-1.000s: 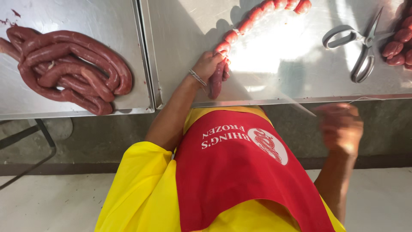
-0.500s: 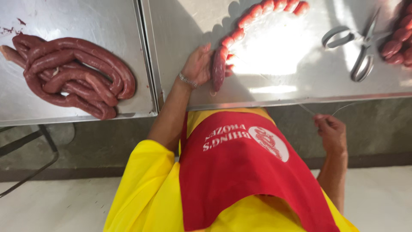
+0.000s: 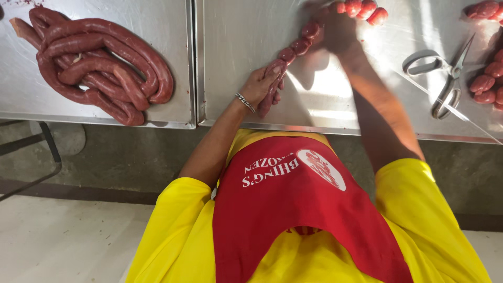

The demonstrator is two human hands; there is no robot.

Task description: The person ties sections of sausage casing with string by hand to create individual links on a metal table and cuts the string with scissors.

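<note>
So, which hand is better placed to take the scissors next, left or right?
Probably the right. The right hand, blurred, is on the sausage chain, on the same side as the scissors. The left hand grips the chain's near end, farther from them.

Your sausage chain [image 3: 293, 52] was a dark red string of short, plump links, curving across the right-hand steel tabletop [image 3: 246, 31] from its near edge up toward the far side. The nearest link lay long and unpinched, pointing toward you; the farther links were rounder and tied off, sitting close together in a bright patch of glare.
</note>
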